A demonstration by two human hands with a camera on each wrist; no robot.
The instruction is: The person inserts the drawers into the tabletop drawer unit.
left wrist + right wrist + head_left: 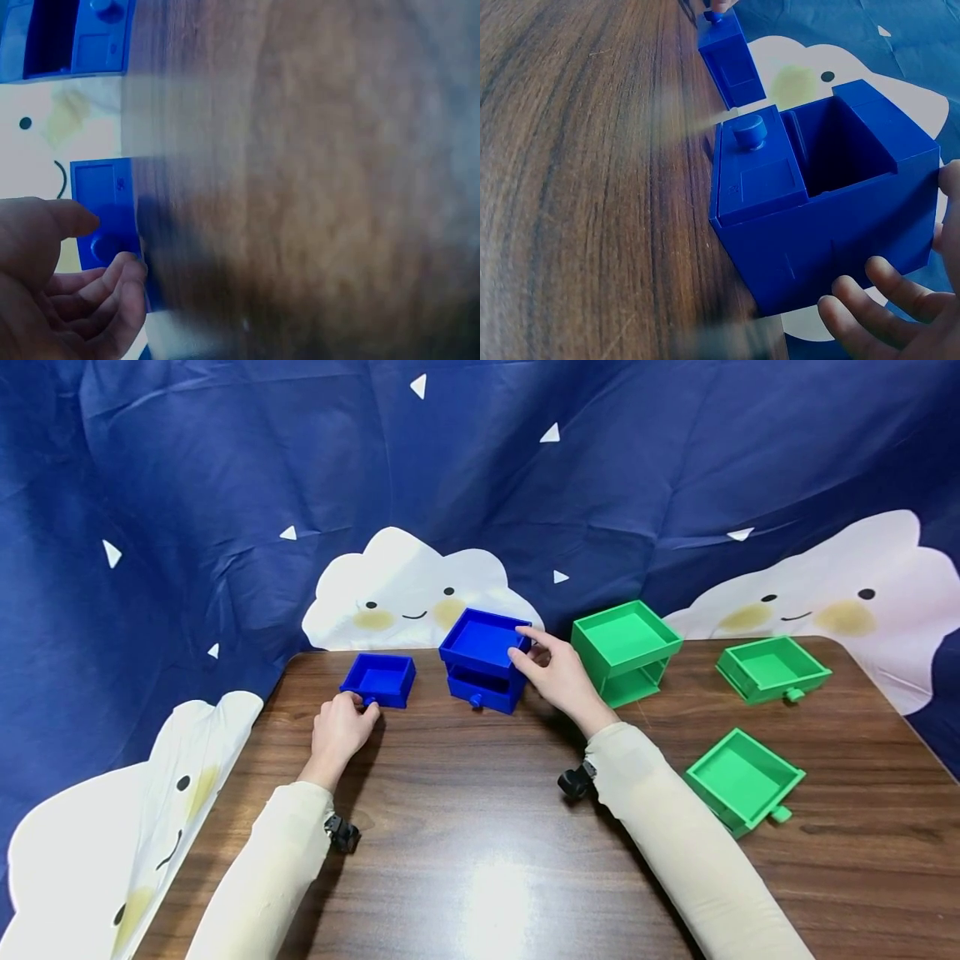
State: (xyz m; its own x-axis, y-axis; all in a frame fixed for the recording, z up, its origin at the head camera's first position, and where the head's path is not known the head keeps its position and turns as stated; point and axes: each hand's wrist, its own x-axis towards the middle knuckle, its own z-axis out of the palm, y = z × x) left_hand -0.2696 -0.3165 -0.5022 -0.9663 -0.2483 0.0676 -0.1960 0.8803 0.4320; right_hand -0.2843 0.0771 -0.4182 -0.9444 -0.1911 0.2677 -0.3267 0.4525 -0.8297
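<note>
The left hand (pixel 341 732) curls around the knob (pixel 107 247) of a blue drawer (pixel 394 696); the right hand (pixel 560 675), fingers spread, touches the blue cabinet (pixel 474 657). A gap separates both pieces near the table's far edge (pixel 423 651).

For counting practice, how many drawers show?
4: loose blue drawer by the left hand; inserted blue drawer in the blue cabinet; far green drawer and near green drawer, right of the green cabinet.

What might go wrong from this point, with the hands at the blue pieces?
The left hand is at the small knob of the loose blue drawer, which might tip or slip if lifted by that alone.
The blue cabinet stands near the far edge of the table, so a hard push could shift it dangerously close.
The right hand is close beside the green cabinet and might knock it when moving away.
</note>
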